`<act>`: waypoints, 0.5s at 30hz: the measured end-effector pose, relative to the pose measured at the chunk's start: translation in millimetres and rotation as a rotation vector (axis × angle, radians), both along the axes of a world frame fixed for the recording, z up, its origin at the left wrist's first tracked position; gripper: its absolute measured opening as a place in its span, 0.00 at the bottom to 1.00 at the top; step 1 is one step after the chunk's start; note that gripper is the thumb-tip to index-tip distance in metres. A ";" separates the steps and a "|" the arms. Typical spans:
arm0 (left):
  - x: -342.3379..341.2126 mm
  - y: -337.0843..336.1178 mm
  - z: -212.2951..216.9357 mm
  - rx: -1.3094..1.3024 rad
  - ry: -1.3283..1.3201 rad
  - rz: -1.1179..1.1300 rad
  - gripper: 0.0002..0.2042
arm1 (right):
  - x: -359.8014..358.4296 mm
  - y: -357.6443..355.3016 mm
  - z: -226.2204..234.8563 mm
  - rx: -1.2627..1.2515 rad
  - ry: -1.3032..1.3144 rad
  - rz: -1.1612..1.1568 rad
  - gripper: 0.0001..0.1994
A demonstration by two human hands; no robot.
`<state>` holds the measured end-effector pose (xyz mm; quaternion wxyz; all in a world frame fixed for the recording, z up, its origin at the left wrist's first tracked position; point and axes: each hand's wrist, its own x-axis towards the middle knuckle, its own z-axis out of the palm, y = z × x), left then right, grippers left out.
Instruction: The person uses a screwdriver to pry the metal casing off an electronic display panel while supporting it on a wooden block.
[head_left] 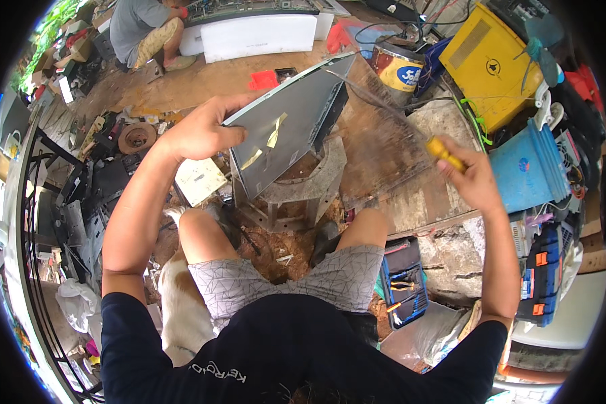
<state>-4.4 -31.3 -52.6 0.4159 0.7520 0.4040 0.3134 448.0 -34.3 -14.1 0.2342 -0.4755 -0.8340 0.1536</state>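
Observation:
My left hand is closed on the left edge of a flat grey panel with a metal rim, thumb on its face. The panel is tilted up on a worn stand with a round opening, between and ahead of my knees. Two yellowish tape strips stick to its face. Off to the right, my right hand grips the yellow handle of a long screwdriver. Its shaft is smeared by motion and reaches left toward the panel's top edge; whether the tip touches cannot be made out.
A brown board lies beyond the stand, near a paint can. Rightward are a yellow box, blue buckets and a tool pouch. A dog is by my left leg. Another person crouches at far left.

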 end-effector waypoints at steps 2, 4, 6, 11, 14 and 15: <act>-3.7 -2.6 -3.0 -0.044 -0.029 0.004 0.33 | -22.4 -7.3 21.1 0.117 -0.183 -0.110 0.19; -7.0 -0.5 -4.5 -0.047 -0.051 0.004 0.33 | -43.8 -22.1 31.6 0.277 -0.452 -0.160 0.18; -11.4 1.9 -7.7 -0.031 -0.060 -0.002 0.34 | -45.1 -21.3 36.6 0.371 -0.417 -0.064 0.17; -13.7 1.7 -8.9 -0.101 -0.115 -0.022 0.34 | -55.6 -2.1 104.9 0.536 -0.586 0.094 0.17; -3.9 8.7 -11.6 -0.046 -0.145 -0.078 0.34 | -72.3 -2.8 170.3 0.604 -0.730 0.100 0.17; 1.9 12.1 -13.1 -0.029 -0.148 -0.107 0.34 | -82.9 -2.9 195.7 0.483 -0.732 0.101 0.18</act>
